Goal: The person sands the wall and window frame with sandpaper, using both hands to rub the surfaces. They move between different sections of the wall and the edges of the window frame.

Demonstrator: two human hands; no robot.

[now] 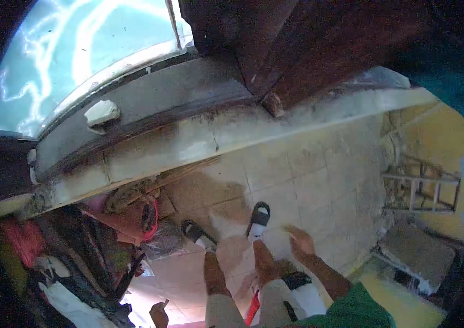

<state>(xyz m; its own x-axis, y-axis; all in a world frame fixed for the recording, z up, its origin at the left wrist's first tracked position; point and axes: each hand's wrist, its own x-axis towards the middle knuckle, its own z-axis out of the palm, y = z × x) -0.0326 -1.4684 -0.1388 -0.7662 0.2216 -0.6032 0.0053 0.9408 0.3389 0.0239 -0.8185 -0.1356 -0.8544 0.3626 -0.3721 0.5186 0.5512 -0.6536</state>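
Observation:
My left hand (159,315) is low in the head view, left of my legs. Its fingers look curled, and a small pale tip sticks up from it; whether that is a finger or a thing held, I cannot make out. My right hand (302,244) reaches out over the tiled floor (319,191), to the right of my foot. Its fingers are stretched out and smeared by motion, with nothing visible in them. On my feet are dark slippers (260,214) over white socks. A red strip (252,308) shows between my legs.
A long ledge (232,131) crosses ahead, with a white lump (102,112) behind it and a dark wooden post (297,60) above. Bags and cloths (90,251) are piled at left. At right stand a metal frame (423,177) and a brown-topped box (417,254).

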